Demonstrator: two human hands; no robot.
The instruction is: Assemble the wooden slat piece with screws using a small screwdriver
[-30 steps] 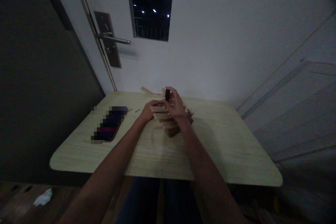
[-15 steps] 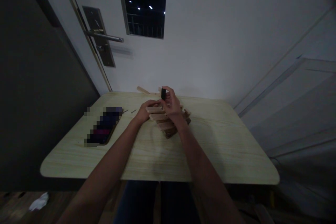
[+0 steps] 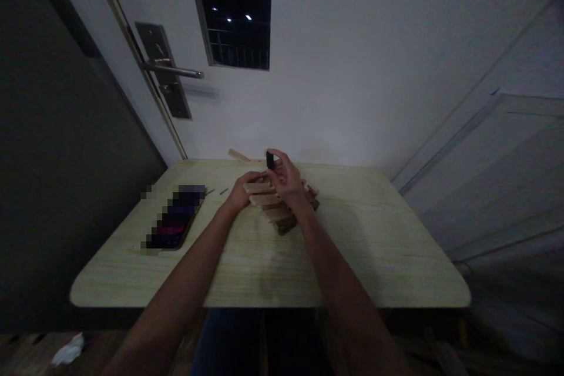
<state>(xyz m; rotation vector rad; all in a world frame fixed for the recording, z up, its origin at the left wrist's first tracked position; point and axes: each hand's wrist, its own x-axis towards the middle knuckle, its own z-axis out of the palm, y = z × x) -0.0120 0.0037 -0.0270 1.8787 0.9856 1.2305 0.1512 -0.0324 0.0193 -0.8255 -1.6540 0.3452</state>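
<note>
A small stack of flat wooden sticks (image 3: 282, 214) lies near the far middle of a pale wooden table (image 3: 361, 258). My left hand (image 3: 241, 190) rests on the stack's left end, fingers curled round the top stick. My right hand (image 3: 288, 179) is over the stack, pinching a small black object (image 3: 269, 160) upright between thumb and fingers. Much of the stack is hidden behind both hands.
A phone (image 3: 174, 224) with a blurred screen lies on the table's left side. Loose wooden sticks (image 3: 240, 156) lie at the far edge by the wall. A door with a metal lever handle (image 3: 170, 69) stands at the back left. Crumpled paper (image 3: 66, 349) lies on the floor.
The view has drifted a little; both hands stay on the stack, and the right hand keeps the black object raised at the same spot.
</note>
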